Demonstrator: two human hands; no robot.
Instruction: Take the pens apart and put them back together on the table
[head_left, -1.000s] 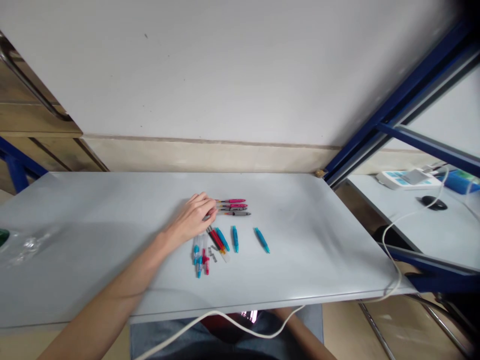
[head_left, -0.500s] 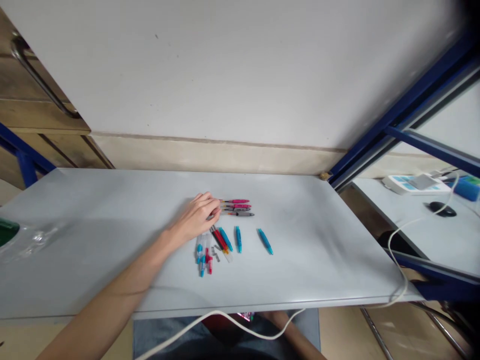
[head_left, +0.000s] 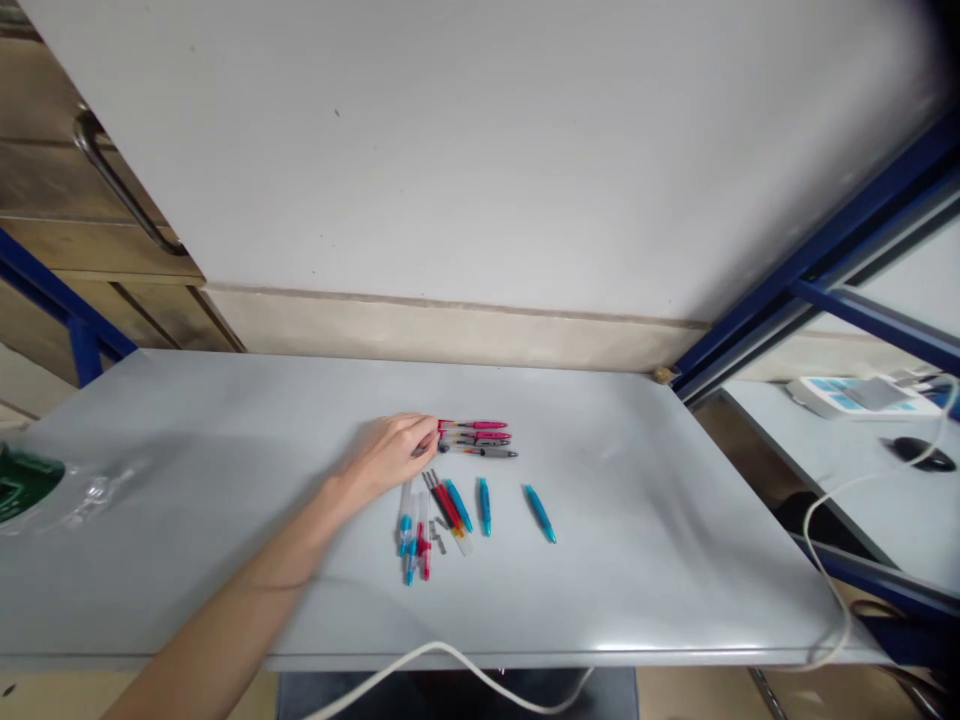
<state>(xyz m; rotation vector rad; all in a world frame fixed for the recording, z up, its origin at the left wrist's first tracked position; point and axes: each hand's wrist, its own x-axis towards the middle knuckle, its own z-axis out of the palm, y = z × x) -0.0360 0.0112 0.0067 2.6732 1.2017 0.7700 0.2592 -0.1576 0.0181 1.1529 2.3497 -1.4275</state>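
your left hand (head_left: 405,440) has eased back off the row of slim pink and grey plastic pens (head_left: 484,437), so more of their left ends show. black tips of the thin red pen refills (head_left: 444,505) are now clear of your fingers. your head tipped up and left: grey tabletop (head_left: 615,580) sits lower, more of the green object (head_left: 30,485) shows, right forearm gone from view.

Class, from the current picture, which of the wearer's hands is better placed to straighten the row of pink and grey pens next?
Probably the left: the left hand is right at the left end of the row of pens, while the right hand is out of view.
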